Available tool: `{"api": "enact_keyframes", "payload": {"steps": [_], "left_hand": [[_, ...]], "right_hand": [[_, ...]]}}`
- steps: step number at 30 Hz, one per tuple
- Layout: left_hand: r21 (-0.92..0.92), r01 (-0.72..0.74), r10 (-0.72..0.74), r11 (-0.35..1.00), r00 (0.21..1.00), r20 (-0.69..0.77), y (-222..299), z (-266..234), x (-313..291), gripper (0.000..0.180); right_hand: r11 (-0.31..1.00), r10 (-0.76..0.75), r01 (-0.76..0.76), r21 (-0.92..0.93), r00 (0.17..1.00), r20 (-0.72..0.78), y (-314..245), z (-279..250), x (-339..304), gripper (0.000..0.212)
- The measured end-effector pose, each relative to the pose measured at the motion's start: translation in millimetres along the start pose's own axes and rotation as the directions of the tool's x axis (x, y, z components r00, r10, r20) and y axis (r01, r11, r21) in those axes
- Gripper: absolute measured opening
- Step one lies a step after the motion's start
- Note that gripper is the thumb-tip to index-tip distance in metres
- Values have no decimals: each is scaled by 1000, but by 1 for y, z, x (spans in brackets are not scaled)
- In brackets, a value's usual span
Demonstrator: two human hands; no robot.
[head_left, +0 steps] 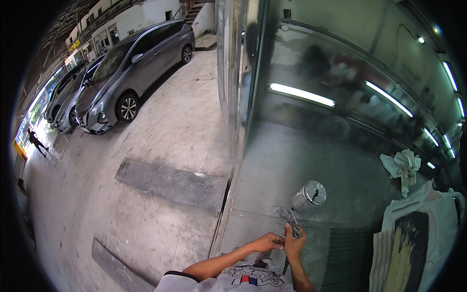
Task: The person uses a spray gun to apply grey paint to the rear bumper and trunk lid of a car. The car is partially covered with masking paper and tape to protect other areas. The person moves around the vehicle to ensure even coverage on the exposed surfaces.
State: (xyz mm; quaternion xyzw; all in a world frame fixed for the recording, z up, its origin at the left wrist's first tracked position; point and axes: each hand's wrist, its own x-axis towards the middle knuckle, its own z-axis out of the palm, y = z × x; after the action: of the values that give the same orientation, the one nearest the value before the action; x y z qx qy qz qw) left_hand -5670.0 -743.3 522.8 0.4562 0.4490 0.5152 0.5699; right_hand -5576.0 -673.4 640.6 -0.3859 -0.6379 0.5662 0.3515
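My right hand point(294, 244) is wrapped round the handle of a spray gun point(295, 220), its thumb pointing up along the gun's body. A round silvery cup point(304, 198) with a dark mark on its lid sits at the far end of the gun. My left hand point(269, 241) reaches across from the left, its fingers closed together against the lower part of the handle. What those fingers pinch is hidden. A thin dark hose point(285, 265) hangs below my hands, close to my shirt.
At right, a masked panel point(385, 253) stands near a crumpled pale cloth point(403, 165). A floor grate point(346, 253) lies beside my right forearm. The booth's door edge point(232, 97) rises ahead. Left, metal ramps point(170, 182) lie on concrete, with parked cars point(146, 63) and a distant person point(36, 141).
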Motion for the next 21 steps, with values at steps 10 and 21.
{"api": "enact_keyframes", "payload": {"steps": [10, 21], "left_hand": [[-70, -7, 5, 998, 1000, -25, -4, -4, -3, 27], [129, -65, 78, 990, 992, -100, -30, -3, -4, 37]], "right_hand": [[991, 124, -126, -40, 991, -56, 2, 10, 1, 25], [900, 12, -29, -435, 999, -41, 9, 11, -4, 39]]}}
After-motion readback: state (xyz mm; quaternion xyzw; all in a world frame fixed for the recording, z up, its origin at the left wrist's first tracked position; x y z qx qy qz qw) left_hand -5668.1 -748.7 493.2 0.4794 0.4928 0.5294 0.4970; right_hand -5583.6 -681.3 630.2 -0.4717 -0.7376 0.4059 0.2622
